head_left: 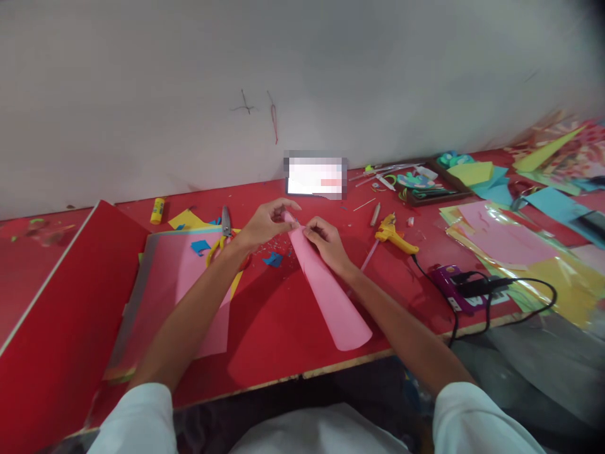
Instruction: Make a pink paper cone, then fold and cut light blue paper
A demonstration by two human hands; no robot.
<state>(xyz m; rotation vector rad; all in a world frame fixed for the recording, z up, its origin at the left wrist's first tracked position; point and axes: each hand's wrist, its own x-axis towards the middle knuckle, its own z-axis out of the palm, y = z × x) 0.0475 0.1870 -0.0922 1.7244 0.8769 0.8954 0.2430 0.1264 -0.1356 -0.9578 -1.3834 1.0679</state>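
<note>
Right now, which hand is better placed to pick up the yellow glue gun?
Probably the right hand: the glue gun lies on the table just to its right, while the left hand, pinching the pink cone at its tip, sits farther off.

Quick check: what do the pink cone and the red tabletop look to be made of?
The pink cone: likely thin matte paper, rolled smoothly without creases. The red tabletop: probably laminate over wood board, judging by its soft sheen and the pale raw edge at the front.
</note>
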